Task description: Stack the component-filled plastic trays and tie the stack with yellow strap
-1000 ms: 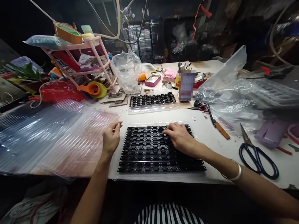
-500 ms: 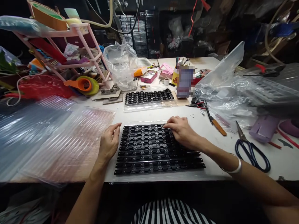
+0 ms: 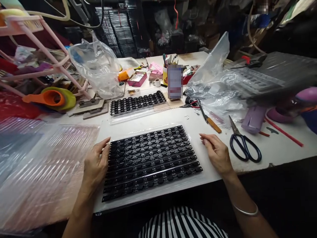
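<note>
Nearest you, just this side of the black strip panel (image 3: pixel 148 158), is your striped garment (image 3: pixel 180 224). The panel lies on clear plastic on the white table (image 3: pixel 151 122). Your hands are well apart, one on each side of the panel: your left hand (image 3: pixel 96 162) is at its left edge, thumb and forefinger parted, though you cannot tell from here whether they touch it; your right hand (image 3: pixel 218 153) is off its right edge, fingers loosely bent, with nothing visible in them. Ribbed clear sheets (image 3: pixel 61 158) spread left of the panel; dark-handled scissors (image 3: pixel 244 145) lie to its right, past your right hand. Beyond the panel's far right corner is a wooden-handled tool (image 3: pixel 210 122). Directly beyond the panel sits a smaller black array (image 3: pixel 138 102), and farther past the panel, a pink box (image 3: pixel 137 79).
</note>
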A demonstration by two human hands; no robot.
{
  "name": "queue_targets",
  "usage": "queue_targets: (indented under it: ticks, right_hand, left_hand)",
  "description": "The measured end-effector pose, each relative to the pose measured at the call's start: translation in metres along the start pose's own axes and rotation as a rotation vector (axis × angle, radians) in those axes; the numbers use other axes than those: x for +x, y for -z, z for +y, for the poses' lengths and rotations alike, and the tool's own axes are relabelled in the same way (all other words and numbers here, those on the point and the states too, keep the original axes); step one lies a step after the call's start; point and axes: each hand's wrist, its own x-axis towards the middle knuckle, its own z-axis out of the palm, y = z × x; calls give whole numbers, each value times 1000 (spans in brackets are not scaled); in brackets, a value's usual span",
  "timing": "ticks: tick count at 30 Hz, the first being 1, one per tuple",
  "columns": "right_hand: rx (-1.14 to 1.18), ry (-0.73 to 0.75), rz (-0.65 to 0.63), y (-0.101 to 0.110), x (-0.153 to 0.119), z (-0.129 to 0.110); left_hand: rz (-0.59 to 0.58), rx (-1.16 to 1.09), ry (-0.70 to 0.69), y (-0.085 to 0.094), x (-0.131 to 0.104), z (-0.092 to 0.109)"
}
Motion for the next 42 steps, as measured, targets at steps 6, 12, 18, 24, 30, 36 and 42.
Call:
queue_targets:
  ticks: [6,12,18,24,30,36,42]
  right_hand:
    - [-45,71,-53,0,-1,-4]
    - [-37,-20,-150,0,-3,-9]
    - [-163,38,-208,-16,-11,-28]
    - [-265,118,-159,-34,-10,-27]
    - [-117,-1,-182,-17,-9,-13]
    - [-97,-28,-135,-13,-16,-14]
    - [-76,-37,-129,-15,-19,-19]
  left_hand:
    - [-7,-205,264,6,-13,5]
    - [-88,-200,370,23,-59,13]
    - [-122,-297,337,28,-75,13]
    - [-83,-243,257,22,-65,8]
    - [-81,-47,193,29,-75,8]
    - [-241,326,-69,23,-95,13]
    - [-212,523,-213,9,-98,6]
